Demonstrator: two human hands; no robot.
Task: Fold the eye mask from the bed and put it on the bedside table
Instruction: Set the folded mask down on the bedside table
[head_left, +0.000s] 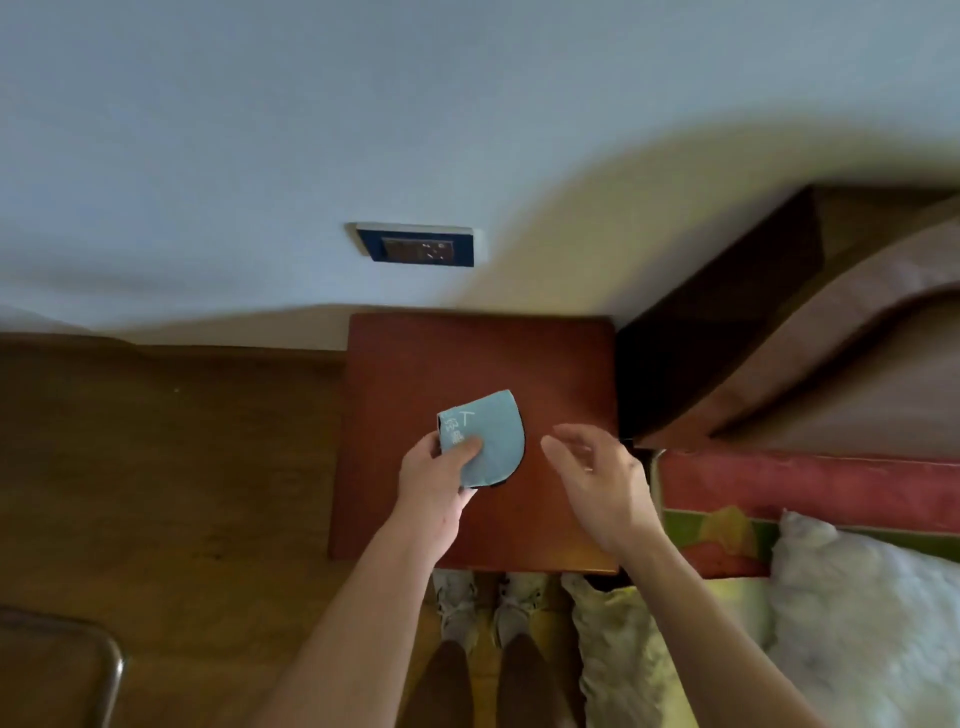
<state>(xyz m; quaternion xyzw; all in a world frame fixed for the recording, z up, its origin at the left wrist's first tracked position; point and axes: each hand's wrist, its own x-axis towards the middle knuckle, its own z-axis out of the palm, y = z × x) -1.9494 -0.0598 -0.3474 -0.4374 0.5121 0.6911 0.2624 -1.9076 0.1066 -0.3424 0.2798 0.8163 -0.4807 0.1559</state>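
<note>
I see the bed (810, 483) to the right of my right hand (602, 483), and the table (415, 364) directly under both hands. The mask (491, 441) is already folded in half, so I judge the folding finished; only the laying down and the letting go remain. My left hand (436, 478) grasps the mask at its near left corner, thumb on top, and holds it over the middle of the table; I cannot tell if it touches the wood. The right hand is released, fingers loosely spread, just beside the mask. The mask is light blue with white marks near the thumb and a dark edge below.
</note>
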